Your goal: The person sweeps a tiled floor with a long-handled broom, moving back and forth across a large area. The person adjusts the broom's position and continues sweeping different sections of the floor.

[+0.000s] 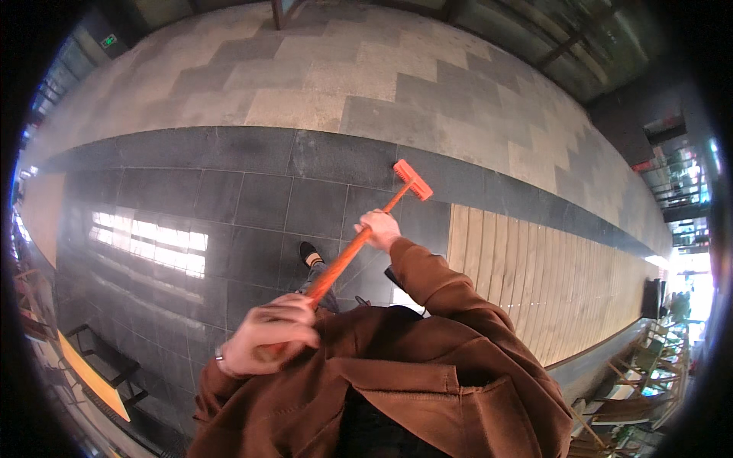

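Note:
A long-handled floor brush [413, 180] has an orange-red rectangular head. Its head is over the dark floor tiles ahead of me; whether it touches them is unclear. The reddish-orange handle [338, 269] slants back towards my body. My right hand [379, 229] grips this handle on its lower part, nearer the head. Around the upper end is my left hand [272, 332], slightly blurred, with a band at its wrist. One dark shoe [311, 253] shows on the tiles left of the handle.
Dark glossy tiles [257, 200] lie underfoot, with lighter patchwork paving [320, 74] beyond. A slatted wooden deck [527, 275] stretches to the right. At lower left stand a light tabletop [91, 375] and a dark metal frame [123, 375]. Chairs [641, 355] stand at far right.

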The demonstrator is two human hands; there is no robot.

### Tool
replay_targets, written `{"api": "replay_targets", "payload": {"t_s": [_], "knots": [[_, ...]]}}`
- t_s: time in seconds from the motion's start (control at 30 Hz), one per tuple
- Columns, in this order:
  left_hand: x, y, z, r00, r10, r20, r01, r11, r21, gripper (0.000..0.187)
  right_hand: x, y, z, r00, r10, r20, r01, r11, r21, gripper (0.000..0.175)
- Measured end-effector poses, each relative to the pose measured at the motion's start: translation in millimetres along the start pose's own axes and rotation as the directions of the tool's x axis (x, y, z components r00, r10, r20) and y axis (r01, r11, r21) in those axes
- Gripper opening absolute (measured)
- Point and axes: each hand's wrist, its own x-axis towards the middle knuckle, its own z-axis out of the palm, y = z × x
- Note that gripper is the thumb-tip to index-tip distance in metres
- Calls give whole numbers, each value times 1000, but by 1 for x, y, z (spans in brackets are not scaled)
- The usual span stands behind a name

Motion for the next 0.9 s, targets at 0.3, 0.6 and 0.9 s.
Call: {"api": "replay_targets", "payload": {"t_s": [0.3, 0.6, 0.9], "knots": [[-45, 90, -187, 952, 15, -307, 84, 948, 307, 17, 169, -181, -31, 929, -350, 124, 277, 876, 395, 34], [110, -75, -198, 978, -193, -74, 182, 973, -139, 8, 140, 29, -37, 979, 200, 28, -202, 964, 173, 15], [234, -153, -143, 985, -150, 83, 158, 983, -96, 8, 160, 230, -50, 981, 181, 74, -173, 979, -110, 32]]}}
